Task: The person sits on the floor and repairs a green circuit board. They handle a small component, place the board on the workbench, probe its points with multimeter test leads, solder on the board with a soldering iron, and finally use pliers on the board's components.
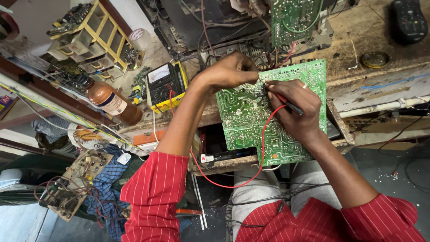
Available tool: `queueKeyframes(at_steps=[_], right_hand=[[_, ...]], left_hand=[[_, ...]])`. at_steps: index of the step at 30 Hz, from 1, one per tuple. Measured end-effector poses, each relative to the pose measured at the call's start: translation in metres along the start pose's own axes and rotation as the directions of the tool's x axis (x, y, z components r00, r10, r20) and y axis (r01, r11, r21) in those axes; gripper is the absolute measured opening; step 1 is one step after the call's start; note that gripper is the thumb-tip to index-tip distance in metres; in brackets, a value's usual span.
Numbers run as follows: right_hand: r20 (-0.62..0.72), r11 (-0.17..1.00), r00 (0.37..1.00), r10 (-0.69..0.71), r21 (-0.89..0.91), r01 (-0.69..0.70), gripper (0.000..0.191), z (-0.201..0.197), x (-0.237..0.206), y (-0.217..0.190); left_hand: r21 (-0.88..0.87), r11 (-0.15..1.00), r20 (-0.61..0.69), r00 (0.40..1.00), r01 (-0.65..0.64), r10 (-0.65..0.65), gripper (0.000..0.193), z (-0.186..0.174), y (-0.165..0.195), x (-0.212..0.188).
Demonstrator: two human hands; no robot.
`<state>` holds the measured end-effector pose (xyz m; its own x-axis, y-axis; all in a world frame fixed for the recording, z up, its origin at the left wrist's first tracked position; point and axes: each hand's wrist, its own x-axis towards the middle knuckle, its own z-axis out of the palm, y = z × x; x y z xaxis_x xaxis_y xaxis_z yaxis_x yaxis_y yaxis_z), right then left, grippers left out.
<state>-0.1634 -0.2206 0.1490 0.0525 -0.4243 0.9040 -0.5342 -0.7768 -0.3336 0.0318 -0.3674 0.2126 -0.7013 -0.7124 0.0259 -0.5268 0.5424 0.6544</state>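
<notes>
The left hand [230,69] grips the far left edge of a green circuit board [251,121] propped on the bench edge. The right hand [295,110] pinches a red probe [283,101] against it. Far left lies a brown bottle [109,101] with a white label, beside a yellow meter [166,85].

green circuit board [251,121]: solder side up, tilted, propped on the workbench edge over the lap | red probe [283,101]: pinched in the right hand, tip down on the board's upper middle | red lead wire [262,152]: loops down off the board's front edge toward the lap
</notes>
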Motion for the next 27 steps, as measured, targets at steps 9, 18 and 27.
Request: queueKeyframes(at_steps=[9,18,27], right_hand=[[-0.001,1.000,1.000,-0.005,-0.008,0.005,0.015,0.002,-0.004,0.002],[-0.062,0.997,0.998,0.032,0.075,-0.027,0.014,-0.006,-0.006,-0.001],[-0.174,0.965,0.955,0.242,-0.057,-0.255,0.013,-0.077,-0.052,-0.013]], left_hand=[[-0.045,0.998,0.002,0.999,-0.035,0.035,0.030,0.004,-0.005,0.001],[0.020,0.999,0.020,0.999,0.027,-0.027,0.033,0.001,-0.003,0.002],[-0.087,0.978,0.045,0.981,0.190,-0.186,0.043,-0.008,0.023,-0.018]])
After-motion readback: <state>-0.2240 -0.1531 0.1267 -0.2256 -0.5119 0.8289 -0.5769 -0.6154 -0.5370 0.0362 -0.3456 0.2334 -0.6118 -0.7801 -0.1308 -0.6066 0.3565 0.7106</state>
